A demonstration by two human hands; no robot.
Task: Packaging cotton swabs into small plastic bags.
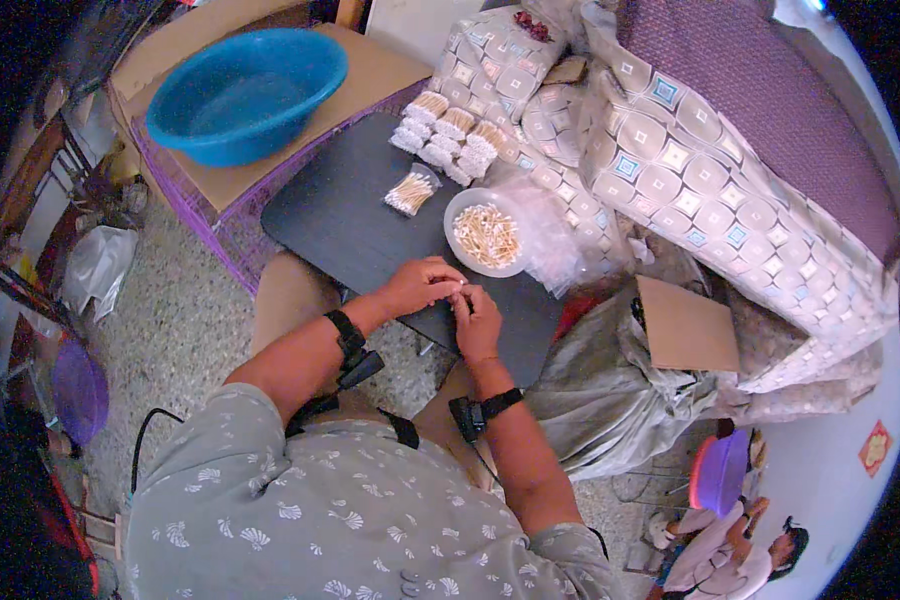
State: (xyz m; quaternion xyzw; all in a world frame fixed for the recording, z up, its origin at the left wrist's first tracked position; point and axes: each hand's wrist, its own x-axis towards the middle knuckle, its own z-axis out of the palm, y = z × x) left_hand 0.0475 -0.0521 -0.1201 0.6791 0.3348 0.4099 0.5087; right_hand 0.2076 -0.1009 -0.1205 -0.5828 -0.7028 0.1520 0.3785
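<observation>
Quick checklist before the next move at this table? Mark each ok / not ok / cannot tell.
1. White bowl upright on the black table: ok.
2. Cotton swabs available in it: ok.
3. Left hand and right hand free of each other: not ok, fingertips meet.
4. Item between the fingertips identified: cannot tell, only a small white bit shows.
5. Single swab pack apart from the bowl: ok.
6. Bowl's right side clear: not ok, clear plastic bunches there.
</observation>
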